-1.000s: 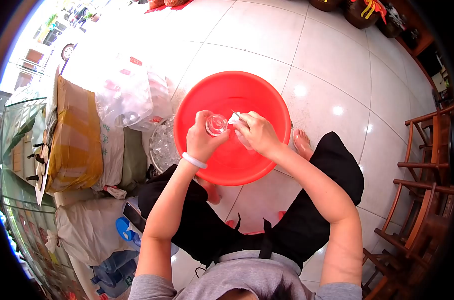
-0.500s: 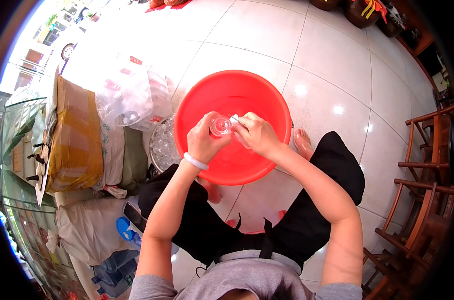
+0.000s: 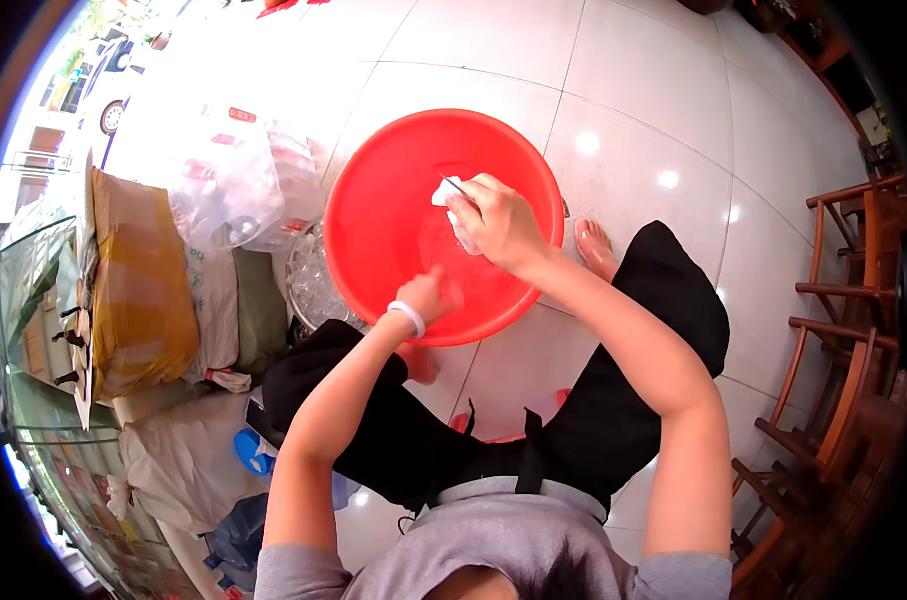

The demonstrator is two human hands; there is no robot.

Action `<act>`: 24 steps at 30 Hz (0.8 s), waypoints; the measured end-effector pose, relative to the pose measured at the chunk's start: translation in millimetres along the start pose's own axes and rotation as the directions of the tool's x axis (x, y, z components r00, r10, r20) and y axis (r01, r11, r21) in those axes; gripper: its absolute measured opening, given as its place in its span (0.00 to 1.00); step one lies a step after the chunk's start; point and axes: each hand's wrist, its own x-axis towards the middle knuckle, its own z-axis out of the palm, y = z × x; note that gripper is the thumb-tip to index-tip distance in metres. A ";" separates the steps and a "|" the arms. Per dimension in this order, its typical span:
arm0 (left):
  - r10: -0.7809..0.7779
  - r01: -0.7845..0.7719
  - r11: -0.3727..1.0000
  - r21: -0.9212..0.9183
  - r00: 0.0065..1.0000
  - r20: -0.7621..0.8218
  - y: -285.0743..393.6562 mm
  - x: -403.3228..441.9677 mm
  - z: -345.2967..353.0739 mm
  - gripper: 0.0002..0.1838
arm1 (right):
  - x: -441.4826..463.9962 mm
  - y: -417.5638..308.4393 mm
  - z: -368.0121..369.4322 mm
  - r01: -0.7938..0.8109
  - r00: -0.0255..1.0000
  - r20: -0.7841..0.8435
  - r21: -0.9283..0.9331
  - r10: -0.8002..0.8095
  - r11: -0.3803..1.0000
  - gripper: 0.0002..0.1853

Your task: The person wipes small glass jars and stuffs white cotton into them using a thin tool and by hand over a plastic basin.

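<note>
The right hand (image 3: pixel 501 222) grips a white cloth (image 3: pixel 447 193) and a thin tool (image 3: pixel 454 186). The left hand (image 3: pixel 429 293) is blurry over the red tub (image 3: pixel 373 200); I can't tell its grip. Of the clear glassware (image 3: pixel 310 277) nearby, I can't tell what's finished.

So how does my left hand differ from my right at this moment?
The right hand holds a white cloth-like piece and a thin dark item; whether the left hand holds anything cannot be made out. The left hand is blurred; the right hand is fairly sharp. The left hand has a white band at the wrist; the right hand has none. Both are over the red basin.
</note>
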 end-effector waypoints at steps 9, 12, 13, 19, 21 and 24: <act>-0.113 -0.004 0.893 0.449 0.966 0.234 -5.8 -5.1 8.7 0.28 | -5.6 0.1 6.5 0.138 0.986 -0.080 -0.085 -0.144 0.987 0.07; -0.011 0.023 0.994 -0.107 0.993 0.116 -15.8 10.8 -1.4 0.29 | 0.1 -4.1 -2.3 0.069 0.995 -0.069 0.024 -0.068 0.997 0.06; -0.011 0.024 0.994 -0.106 0.993 0.117 -15.3 6.2 0.6 0.29 | 0.3 -5.0 -2.6 0.097 0.994 -0.059 0.027 -0.095 0.995 0.06; -0.089 0.026 0.942 0.333 0.981 0.175 -13.6 8.8 3.6 0.29 | 3.0 -2.5 -1.7 0.107 0.991 -0.077 0.018 -0.106 0.994 0.06; -0.058 0.024 0.960 0.277 0.991 0.116 -19.1 3.4 10.6 0.27 | -0.1 -4.7 1.2 0.115 0.989 -0.098 0.012 -0.113 0.993 0.06; -0.039 0.038 0.999 0.021 0.998 0.053 -17.9 12.3 4.1 0.25 | 4.3 -1.9 -2.7 0.116 0.987 -0.113 0.006 -0.115 0.993 0.07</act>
